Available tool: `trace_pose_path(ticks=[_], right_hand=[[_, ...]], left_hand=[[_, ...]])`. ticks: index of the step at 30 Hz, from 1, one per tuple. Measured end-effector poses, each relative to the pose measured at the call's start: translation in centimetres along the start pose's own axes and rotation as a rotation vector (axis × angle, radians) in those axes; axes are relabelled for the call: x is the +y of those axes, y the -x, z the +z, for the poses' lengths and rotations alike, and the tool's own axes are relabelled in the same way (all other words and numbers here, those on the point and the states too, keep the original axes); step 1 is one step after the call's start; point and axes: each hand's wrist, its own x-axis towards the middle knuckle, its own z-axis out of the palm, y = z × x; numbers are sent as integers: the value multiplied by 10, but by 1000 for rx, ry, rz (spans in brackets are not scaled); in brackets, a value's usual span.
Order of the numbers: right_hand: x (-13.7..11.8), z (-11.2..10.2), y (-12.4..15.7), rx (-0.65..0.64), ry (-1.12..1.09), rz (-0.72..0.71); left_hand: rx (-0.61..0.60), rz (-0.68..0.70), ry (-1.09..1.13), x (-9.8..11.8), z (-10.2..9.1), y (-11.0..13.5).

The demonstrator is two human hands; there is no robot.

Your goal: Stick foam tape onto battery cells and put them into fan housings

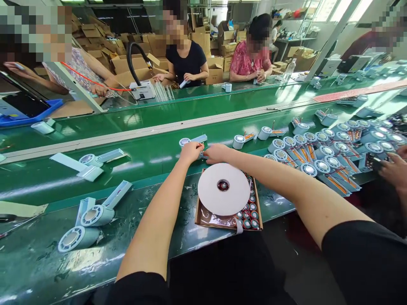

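My left hand and my right hand meet over the near side of the green belt, fingertips pinched close together. A small bluish piece shows between them, too small and covered to make out. Just beyond my left hand lies a light-blue plastic housing with a round head and a straight handle; my fingers partly hide it. Below my wrists, a large white reel rests on an open cardboard box. The box holds several small round cells or motors with red wires and a brown wrapped layer.
Finished-looking light-blue housings lie at left on the metal ledge. Many wired housings crowd the right side. Another person's hand works at far right. Co-workers sit across the green belt, near a white machine.
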Motion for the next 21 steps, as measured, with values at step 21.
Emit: trace_pose_path(ticks=[21], right_hand=[[-69, 103, 316, 545, -1426, 293]], left_hand=[[49, 518, -103, 49, 8, 255]])
